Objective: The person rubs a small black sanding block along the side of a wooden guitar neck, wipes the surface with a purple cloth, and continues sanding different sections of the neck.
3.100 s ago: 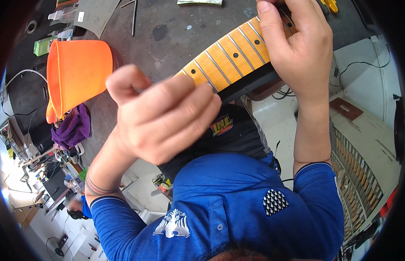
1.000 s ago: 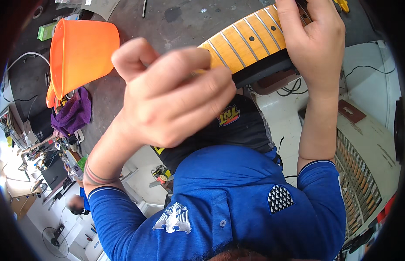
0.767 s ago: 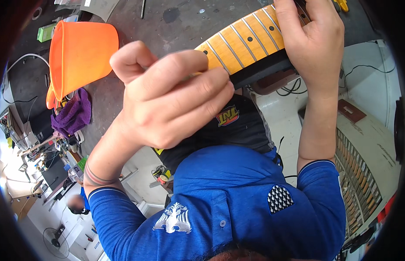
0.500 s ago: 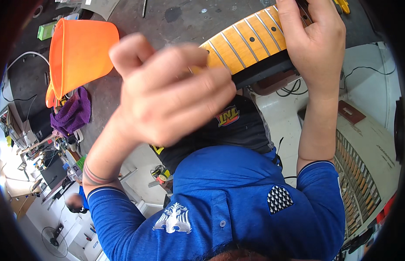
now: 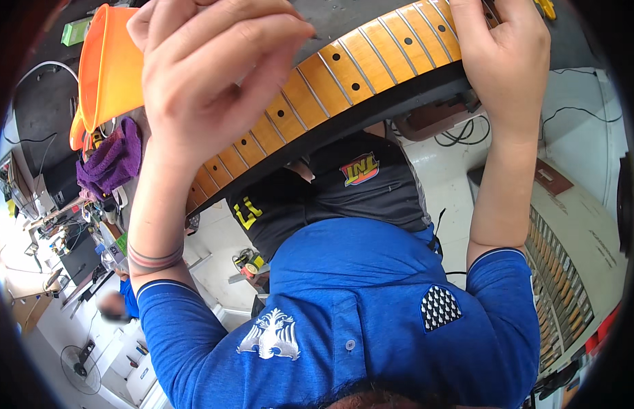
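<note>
A guitar neck (image 5: 368,65) with a yellow-brown maple fretboard, metal frets and black dot inlays slants across the upper middle, its near side dark. My right hand (image 5: 504,75) grips its right part, thumb and fingers lying over the fretboard; the fingertips run out of the picture at the top. Raised above the neck's left part is my left hand (image 5: 208,75), fingers curled in and thumb tucked beneath them. Whether something small sits in those fingers cannot be made out.
An orange plastic container (image 5: 112,68) lies on the dark bench at left, beside a purple cloth (image 5: 112,160). A slotted cabinet with rows of small parts (image 5: 559,283) stands at right. Cables (image 5: 460,136) hang below the bench. Another person (image 5: 119,303) is far off at lower left.
My left hand has moved up and left, off the middle of the neck, uncovering more frets. My right hand has shifted slightly right and keeps its hold on the neck.
</note>
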A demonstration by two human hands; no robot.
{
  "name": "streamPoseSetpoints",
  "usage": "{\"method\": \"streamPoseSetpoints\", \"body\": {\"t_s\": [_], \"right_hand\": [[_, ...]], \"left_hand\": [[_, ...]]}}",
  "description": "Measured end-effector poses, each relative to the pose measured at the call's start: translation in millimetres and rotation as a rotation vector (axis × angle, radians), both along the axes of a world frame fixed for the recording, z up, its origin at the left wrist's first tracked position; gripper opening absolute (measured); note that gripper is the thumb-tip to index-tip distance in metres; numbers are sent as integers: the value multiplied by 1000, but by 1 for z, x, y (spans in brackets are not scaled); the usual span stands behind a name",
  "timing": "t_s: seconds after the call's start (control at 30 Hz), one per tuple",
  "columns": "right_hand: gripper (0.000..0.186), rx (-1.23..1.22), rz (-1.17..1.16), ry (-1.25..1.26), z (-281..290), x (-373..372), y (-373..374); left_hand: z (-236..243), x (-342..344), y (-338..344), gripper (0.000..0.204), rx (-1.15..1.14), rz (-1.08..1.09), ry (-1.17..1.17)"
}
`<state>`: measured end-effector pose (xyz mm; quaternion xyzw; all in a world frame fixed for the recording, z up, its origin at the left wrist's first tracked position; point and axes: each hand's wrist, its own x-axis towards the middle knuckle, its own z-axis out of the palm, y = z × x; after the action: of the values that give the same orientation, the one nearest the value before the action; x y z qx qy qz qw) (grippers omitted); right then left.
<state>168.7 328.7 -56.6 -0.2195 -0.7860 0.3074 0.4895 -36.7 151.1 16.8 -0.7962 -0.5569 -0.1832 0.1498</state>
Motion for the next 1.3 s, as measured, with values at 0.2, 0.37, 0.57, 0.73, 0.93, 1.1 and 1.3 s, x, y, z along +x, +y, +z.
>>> {"method": "streamPoseSetpoints", "body": {"t_s": [0.2,0.37,0.57,0.73,0.93,1.1,1.3], "right_hand": [[5,171,-67,-50,-8,2,7],[5,67,-16,-14,-4,-2,1],[5,1,-21,1,-3,1,1],[5,152,-44,25,-10,-3,7],[5,-107,59,41,2,3,1],[5,-153,62,57,9,5,-9],[4,-22,65,85,-3,3,2]], "left_hand": [[-10,37,-13,33,-73,-94,23],[-6,31,-14,36,-97,-23,59],[4,17,3,25,-71,39,180],[3,9,5,24,-34,9,2],[-2,25,12,27,-58,-88,-54],[-9,35,14,30,-57,-120,-53],[-10,39,19,29,-88,-80,-55]]}}
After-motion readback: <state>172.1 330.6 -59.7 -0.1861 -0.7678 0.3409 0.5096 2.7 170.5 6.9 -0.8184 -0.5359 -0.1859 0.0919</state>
